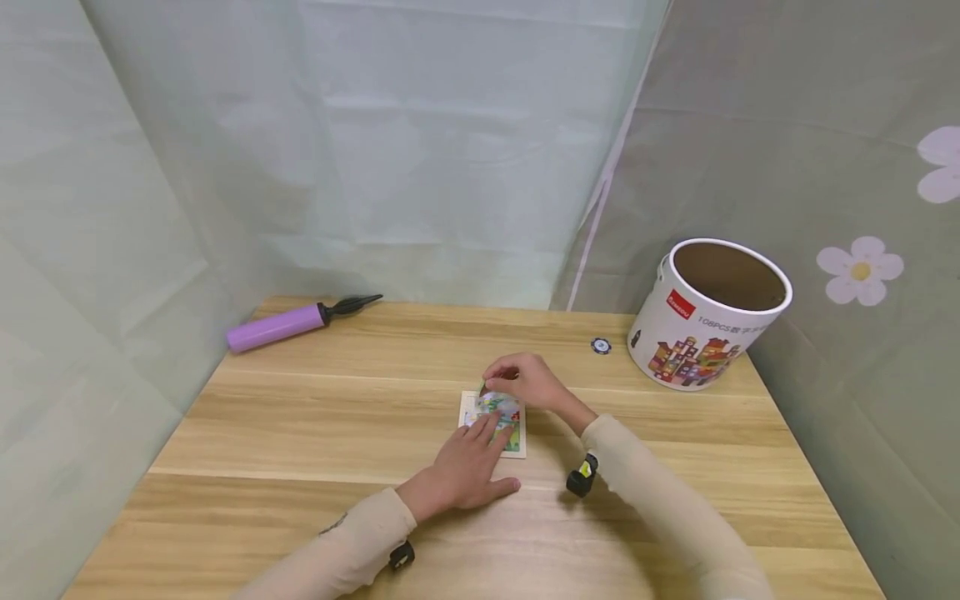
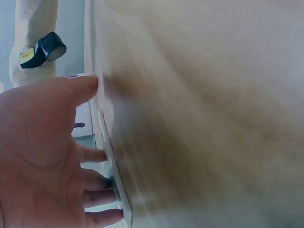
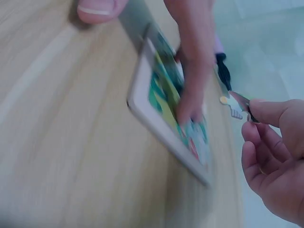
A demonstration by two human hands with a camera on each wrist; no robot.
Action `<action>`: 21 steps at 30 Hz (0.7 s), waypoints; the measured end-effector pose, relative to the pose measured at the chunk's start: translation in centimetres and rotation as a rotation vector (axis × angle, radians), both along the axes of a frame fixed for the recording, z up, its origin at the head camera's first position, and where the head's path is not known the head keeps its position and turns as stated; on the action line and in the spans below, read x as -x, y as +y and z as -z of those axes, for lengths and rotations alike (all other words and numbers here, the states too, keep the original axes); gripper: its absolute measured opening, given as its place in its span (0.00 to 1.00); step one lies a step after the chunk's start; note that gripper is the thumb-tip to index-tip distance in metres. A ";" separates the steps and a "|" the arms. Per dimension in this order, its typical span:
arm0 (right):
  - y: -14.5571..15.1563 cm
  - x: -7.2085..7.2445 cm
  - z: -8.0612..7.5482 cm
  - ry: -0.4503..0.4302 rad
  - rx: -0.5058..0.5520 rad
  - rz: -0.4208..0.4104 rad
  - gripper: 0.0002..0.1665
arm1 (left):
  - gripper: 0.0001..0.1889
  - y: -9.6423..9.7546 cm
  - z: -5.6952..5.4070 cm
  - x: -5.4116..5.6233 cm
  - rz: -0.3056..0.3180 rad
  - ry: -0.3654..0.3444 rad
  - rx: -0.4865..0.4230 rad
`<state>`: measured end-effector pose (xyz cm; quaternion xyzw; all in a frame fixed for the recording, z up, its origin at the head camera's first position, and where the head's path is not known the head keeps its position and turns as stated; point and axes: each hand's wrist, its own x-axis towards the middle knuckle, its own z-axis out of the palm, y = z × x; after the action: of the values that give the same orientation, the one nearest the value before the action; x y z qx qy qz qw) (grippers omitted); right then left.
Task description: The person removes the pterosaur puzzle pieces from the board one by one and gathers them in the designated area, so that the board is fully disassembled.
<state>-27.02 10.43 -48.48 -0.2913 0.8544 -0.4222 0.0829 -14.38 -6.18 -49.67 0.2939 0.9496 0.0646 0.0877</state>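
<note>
A small picture puzzle in a pale frame (image 1: 522,446) lies on the wooden table; its colourful printed surface shows best in the right wrist view. My left hand (image 1: 467,468) rests on it, with its straight fingers (image 3: 192,90) pressing the picture and its thumb out to the side. Just above the puzzle's far edge, my right hand (image 1: 531,383) pinches a small flat puzzle piece (image 3: 235,105) between thumb and fingertips. That piece has an irregular outline and is tilted up off the board. Part of the picture is hidden under my left fingers.
At the table's back left lies a purple hand pump (image 1: 277,327) with a black nozzle. A white bucket (image 1: 697,333) printed with toy blocks stands at the back right, and a round chip (image 1: 601,346) lies beside it. Curtains (image 1: 450,150) hang behind the table.
</note>
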 end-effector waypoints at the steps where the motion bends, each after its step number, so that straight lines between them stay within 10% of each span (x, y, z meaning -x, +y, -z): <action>1: 0.5 0.0 -0.2 0.004 -0.006 0.019 0.07 | 0.44 0.0 0.0 0.1 0.000 -0.002 0.008; 21: 9.3 -0.3 0.1 0.001 -0.109 0.112 0.04 | 0.43 -0.1 0.0 0.0 0.005 0.002 0.018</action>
<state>-26.76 19.76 -48.61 -0.2381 0.8911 -0.3792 0.0744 -14.37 -6.29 -49.65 0.2956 0.9495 0.0556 0.0895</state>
